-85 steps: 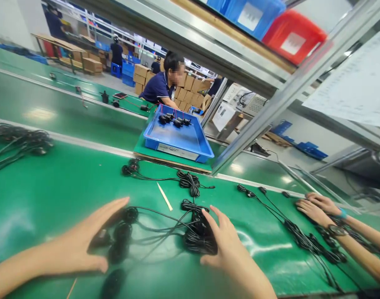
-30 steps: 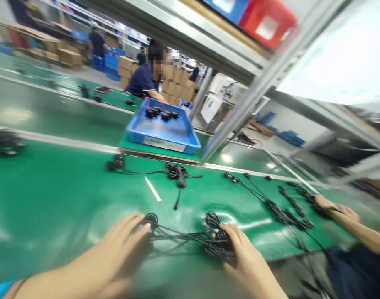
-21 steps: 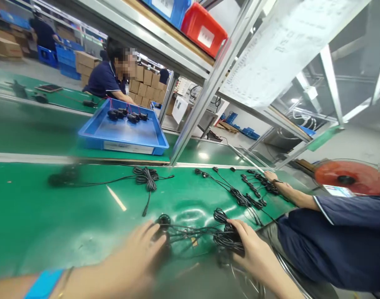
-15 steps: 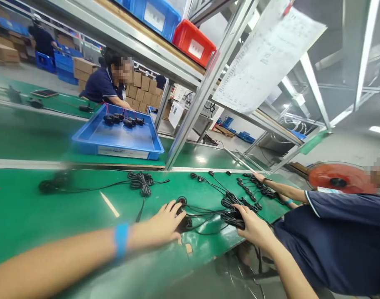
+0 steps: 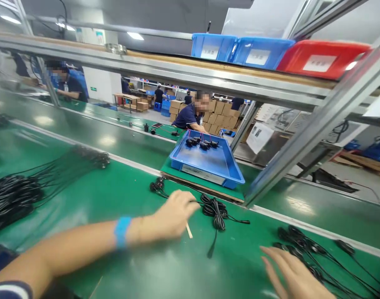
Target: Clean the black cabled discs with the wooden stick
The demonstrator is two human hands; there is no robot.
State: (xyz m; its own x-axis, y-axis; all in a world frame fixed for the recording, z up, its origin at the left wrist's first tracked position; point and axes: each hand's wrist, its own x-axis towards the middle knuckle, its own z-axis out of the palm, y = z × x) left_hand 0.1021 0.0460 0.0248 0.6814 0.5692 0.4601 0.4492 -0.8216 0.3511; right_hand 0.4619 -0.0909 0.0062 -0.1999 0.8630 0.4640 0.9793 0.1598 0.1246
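Note:
My left hand, with a blue band on its wrist, reaches across the green belt. Its fingers are loosely stretched and hold nothing, their tips just short of a coiled black cable bundle. That bundle's thin lead runs back to small round black parts. A pale thin stick lies just under the hand. My right hand hovers low at the bottom right, fingers spread and empty. It is beside a group of black cables with round ends.
A big heap of black cables lies at the left. A blue tray with small black parts stands beyond the belt beside a slanted metal post. Blue and red bins sit on the shelf above. A person works opposite.
Both hands have let go of the cable set they slid to the right. The view has swung left; my left hand now reaches for the other coiled cable and my right hand is open.

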